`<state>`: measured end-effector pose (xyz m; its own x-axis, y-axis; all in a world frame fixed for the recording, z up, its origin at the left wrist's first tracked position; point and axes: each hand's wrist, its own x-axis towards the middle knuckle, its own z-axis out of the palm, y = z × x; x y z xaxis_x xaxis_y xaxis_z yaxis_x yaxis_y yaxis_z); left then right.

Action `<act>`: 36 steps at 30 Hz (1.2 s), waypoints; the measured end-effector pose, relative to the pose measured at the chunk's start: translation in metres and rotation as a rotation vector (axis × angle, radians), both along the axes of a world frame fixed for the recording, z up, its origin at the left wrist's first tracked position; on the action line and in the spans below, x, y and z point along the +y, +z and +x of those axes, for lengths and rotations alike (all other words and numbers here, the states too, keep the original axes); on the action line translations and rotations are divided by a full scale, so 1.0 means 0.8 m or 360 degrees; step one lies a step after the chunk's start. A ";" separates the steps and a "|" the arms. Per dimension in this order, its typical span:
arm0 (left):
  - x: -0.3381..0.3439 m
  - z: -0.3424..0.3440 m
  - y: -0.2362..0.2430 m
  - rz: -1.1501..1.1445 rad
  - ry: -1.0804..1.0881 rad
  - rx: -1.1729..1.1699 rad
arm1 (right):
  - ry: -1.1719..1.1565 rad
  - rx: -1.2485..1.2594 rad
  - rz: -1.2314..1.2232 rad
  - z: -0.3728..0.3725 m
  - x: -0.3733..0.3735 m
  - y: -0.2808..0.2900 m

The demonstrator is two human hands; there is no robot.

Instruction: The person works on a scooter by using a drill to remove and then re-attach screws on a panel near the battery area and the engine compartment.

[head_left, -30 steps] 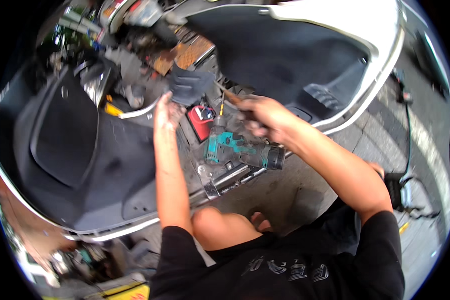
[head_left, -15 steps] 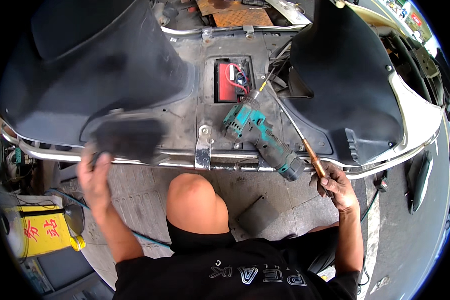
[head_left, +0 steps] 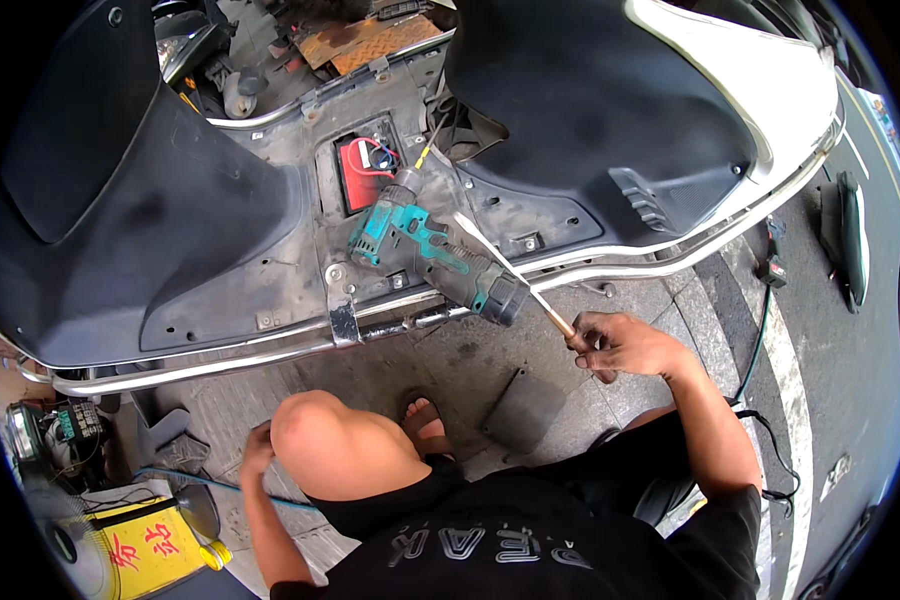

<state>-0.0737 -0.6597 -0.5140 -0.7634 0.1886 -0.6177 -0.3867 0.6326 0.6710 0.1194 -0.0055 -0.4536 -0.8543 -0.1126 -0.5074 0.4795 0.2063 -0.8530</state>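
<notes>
My right hand (head_left: pixel 615 347) is closed round the handle of a long screwdriver (head_left: pixel 544 302), whose shaft slants up and left over the scooter's footboard. Beside my bent knee, my left hand (head_left: pixel 257 450) hangs low; its fingers are partly hidden behind the knee, and whether they hold anything cannot be seen. A teal and black cordless drill (head_left: pixel 435 250) with a thin bit lies on the scooter footboard (head_left: pixel 260 270). Its chuck is close to an open compartment with a red battery (head_left: pixel 360 185) and wires inside.
A metal rail (head_left: pixel 210 372) runs along the footboard's near edge. On the ground are a dark flat cover (head_left: pixel 525 410) and a thin blue hose (head_left: pixel 240 487). A yellow sign (head_left: pixel 155 540) stands at lower left. A black cable (head_left: pixel 770 430) lies at right.
My left hand has come down from the footboard to beside my knee; the dark panel it held is out of sight. The screwdriver stays in my right hand. The view has turned.
</notes>
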 end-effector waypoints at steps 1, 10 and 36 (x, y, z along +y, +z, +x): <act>0.018 -0.004 -0.020 0.0008 -0.0047 -0.0014 | 0.0138 0.0032 0.0265 0.002 0.004 -0.010; 0.169 -0.053 -0.073 -0.0128 -0.0585 0.0297 | 0.0471 0.0122 0.0984 0.034 0.013 -0.089; 0.180 -0.109 -0.061 -0.0254 -0.0429 0.0258 | -0.0346 0.1773 0.1335 -0.188 0.087 0.264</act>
<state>-0.1609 -0.5154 -0.5625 -0.7899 0.3074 -0.5306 -0.0881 0.7994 0.5943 -0.0309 0.0638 -0.2422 -0.8074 0.0654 0.5864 -0.2678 0.8449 -0.4630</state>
